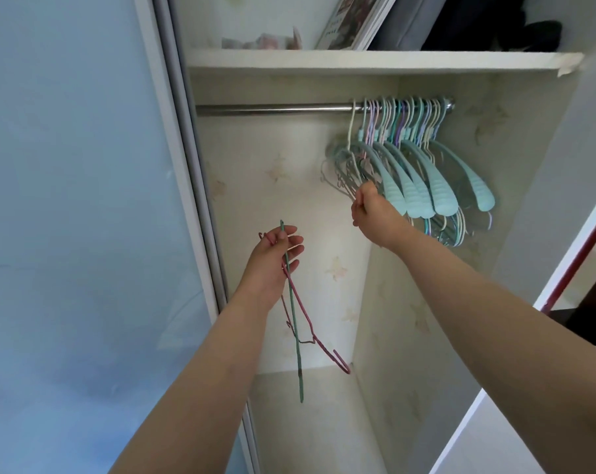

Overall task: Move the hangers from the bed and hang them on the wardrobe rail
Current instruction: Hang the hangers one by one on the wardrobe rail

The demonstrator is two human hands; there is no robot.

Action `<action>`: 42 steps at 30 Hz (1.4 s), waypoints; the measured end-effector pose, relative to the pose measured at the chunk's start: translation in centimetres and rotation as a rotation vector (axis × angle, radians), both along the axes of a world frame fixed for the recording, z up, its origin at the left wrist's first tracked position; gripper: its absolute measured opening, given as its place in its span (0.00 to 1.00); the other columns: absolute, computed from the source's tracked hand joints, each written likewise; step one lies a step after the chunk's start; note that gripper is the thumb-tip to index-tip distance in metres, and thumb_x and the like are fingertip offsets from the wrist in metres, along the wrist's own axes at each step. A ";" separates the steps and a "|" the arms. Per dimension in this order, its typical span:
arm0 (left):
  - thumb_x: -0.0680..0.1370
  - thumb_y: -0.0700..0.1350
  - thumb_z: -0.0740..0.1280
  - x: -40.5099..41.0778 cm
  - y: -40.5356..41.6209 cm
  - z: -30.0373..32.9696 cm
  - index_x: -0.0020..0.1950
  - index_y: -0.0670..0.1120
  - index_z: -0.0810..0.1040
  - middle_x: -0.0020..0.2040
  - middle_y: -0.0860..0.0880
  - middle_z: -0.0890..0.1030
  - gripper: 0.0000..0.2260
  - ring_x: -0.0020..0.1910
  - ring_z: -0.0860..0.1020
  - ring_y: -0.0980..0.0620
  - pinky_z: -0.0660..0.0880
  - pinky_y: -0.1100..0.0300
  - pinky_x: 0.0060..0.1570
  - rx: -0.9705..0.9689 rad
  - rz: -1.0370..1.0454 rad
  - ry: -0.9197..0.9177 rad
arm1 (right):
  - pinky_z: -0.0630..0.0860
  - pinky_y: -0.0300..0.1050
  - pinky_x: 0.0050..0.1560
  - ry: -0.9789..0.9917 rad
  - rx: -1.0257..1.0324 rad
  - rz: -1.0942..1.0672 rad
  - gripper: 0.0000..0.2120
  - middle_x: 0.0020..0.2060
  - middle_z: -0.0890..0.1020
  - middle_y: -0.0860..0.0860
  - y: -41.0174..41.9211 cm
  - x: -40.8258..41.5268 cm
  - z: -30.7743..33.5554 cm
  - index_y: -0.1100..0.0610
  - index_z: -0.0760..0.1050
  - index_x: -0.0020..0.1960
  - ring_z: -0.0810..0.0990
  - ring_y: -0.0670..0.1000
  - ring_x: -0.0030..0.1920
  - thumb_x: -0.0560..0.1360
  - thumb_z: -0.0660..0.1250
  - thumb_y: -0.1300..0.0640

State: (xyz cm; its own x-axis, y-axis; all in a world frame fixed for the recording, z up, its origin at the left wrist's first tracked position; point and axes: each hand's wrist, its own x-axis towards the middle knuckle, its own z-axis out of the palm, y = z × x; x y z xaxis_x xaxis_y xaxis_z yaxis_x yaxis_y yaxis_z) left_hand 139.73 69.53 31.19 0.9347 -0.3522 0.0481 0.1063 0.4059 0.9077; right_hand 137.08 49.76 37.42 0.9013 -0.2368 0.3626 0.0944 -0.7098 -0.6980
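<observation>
On rail [272, 109]: hung hangers [423, 172] crowd right | left hand [272, 258] grips two wire hangers [295, 302] | right hand [371, 210] pinches one

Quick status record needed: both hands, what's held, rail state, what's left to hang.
left hand: grips two thin hangers, green hanger and pink hanger, dangling below it
right hand: at the hung hangers, fingers on the lower edge of a pale one
rail: hangers bunched at its right end, left part bare
left to hang: the two in the left hand
bed: out of view
</observation>
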 end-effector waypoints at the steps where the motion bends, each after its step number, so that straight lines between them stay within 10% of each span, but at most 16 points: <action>1: 0.84 0.45 0.56 0.0 0.0 0.0 0.49 0.51 0.77 0.38 0.57 0.82 0.11 0.44 0.79 0.56 0.69 0.57 0.48 -0.008 -0.005 0.003 | 0.72 0.53 0.42 0.076 -0.002 -0.057 0.05 0.41 0.76 0.59 -0.2 0.1 -0.2 0.56 0.63 0.48 0.77 0.58 0.41 0.78 0.53 0.64; 4: 0.84 0.44 0.56 0.1 0.0 -0.2 0.48 0.50 0.76 0.38 0.56 0.82 0.10 0.44 0.79 0.55 0.70 0.56 0.49 -0.042 -0.015 0.026 | 0.65 0.47 0.41 0.109 -0.576 -0.286 0.15 0.42 0.71 0.50 -0.7 -0.6 -1.5 0.59 0.69 0.47 0.66 0.51 0.42 0.68 0.55 0.75; 6: 0.84 0.44 0.56 0.1 -0.1 -0.1 0.48 0.50 0.75 0.37 0.57 0.82 0.10 0.44 0.79 0.55 0.70 0.56 0.50 -0.062 -0.016 0.037 | 0.66 0.46 0.38 0.065 0.093 -0.209 0.12 0.41 0.71 0.53 -0.6 -0.4 -2.2 0.60 0.68 0.52 0.68 0.52 0.39 0.72 0.56 0.73; 12: 0.84 0.44 0.55 -0.5 -0.2 -0.4 0.48 0.49 0.76 0.38 0.56 0.82 0.11 0.43 0.79 0.55 0.71 0.56 0.51 -0.053 -0.042 0.047 | 0.67 0.48 0.64 0.051 -0.042 -0.046 0.27 0.69 0.65 0.59 -1.0 -2.9 -4.5 0.55 0.56 0.74 0.69 0.52 0.65 0.78 0.61 0.64; 16: 0.84 0.41 0.55 -1.4 -0.3 -1.0 0.48 0.47 0.76 0.33 0.54 0.75 0.10 0.34 0.73 0.56 0.70 0.59 0.43 -0.057 -0.086 0.044 | 0.64 0.38 0.53 -0.061 0.003 -0.177 0.33 0.74 0.55 0.57 0.9 -5.3 -6.0 0.53 0.52 0.77 0.71 0.55 0.63 0.76 0.61 0.66; 25: 0.82 0.56 0.57 -3.8 0.0 -1.4 0.36 0.48 0.70 0.23 0.54 0.60 0.18 0.22 0.57 0.57 0.54 0.64 0.25 0.036 -0.127 0.116 | 0.69 0.39 0.45 0.199 0.048 0.065 0.21 0.60 0.76 0.49 3.6 -7.5 -8.5 0.50 0.64 0.70 0.75 0.46 0.41 0.78 0.62 0.56; 33: 0.80 0.55 0.60 -5.6 0.6 -0.8 0.33 0.47 0.69 0.21 0.54 0.60 0.19 0.20 0.54 0.57 0.51 0.64 0.24 0.060 -0.129 0.124 | 0.72 0.34 0.50 0.256 0.111 0.286 0.24 0.58 0.75 0.46 5.7 -9.3 -8.5 0.50 0.63 0.70 0.79 0.46 0.50 0.78 0.63 0.45; 42: 0.81 0.54 0.56 -6.2 1.7 -0.1 0.27 0.47 0.73 0.20 0.54 0.58 0.24 0.19 0.56 0.58 0.51 0.65 0.22 0.010 -0.321 0.072 | 0.76 0.47 0.58 0.554 0.004 0.276 0.08 0.46 0.82 0.50 3.0 -10.6 -17.3 0.55 0.77 0.49 0.81 0.50 0.50 0.79 0.58 0.59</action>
State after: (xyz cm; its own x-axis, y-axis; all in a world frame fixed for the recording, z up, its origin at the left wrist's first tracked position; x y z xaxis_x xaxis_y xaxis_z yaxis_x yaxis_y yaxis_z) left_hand 133.49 71.22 31.12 0.7768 -0.6294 -0.0188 0.2911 0.3325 0.8971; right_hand 126.52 52.73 20.07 0.9836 0.0320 -0.1773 -0.1029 -0.7079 -0.6988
